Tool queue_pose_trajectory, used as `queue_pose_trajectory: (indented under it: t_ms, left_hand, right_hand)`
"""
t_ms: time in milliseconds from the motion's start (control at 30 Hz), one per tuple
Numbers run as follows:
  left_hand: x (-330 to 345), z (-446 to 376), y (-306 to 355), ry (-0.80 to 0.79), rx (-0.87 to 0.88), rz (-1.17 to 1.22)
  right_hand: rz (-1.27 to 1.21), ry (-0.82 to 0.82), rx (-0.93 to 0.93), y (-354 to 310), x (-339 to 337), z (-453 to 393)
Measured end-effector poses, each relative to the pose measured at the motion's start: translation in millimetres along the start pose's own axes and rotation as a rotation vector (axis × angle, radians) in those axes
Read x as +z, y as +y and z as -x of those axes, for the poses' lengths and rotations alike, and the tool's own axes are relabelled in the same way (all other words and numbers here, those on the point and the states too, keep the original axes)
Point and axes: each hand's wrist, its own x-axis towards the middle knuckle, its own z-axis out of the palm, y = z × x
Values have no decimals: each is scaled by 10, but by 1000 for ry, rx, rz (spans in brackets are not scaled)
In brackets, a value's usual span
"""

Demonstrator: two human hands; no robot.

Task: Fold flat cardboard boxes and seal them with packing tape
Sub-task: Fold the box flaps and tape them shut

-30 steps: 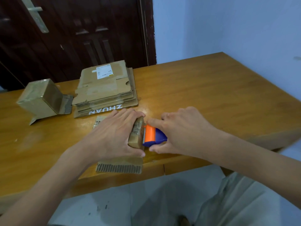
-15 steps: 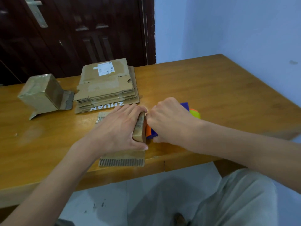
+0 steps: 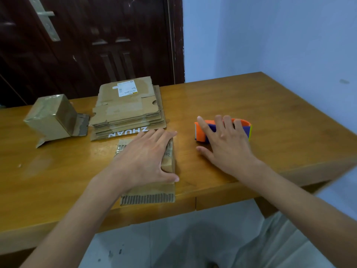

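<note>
Single head-worn wide-angle view, facing forward and down, close over the table (image 3: 251, 97) edge (door (image 3: 87, 35) beyond)

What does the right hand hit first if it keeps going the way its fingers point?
The right hand already lies with straight fingers over the tape dispenser; beyond that, only bare table shows, then likely the wall.
</note>
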Motion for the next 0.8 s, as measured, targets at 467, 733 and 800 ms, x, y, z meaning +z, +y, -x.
queue_pose_trajectory:
  t_ms: [467, 733, 800]
  left_hand:
    - [-16, -85, 143, -6, -37, -24]
    - [-300, -102, -48, -146, 115, 525]
    - [-467, -7, -249, -142, 96, 695]
  right_hand:
    - [-1476, -11, 281, -1157, -316, 618]
    - [-1638, -24, 402, -1099, -405, 475]
    - [-1683, -78, 435, -1055, -421, 412]
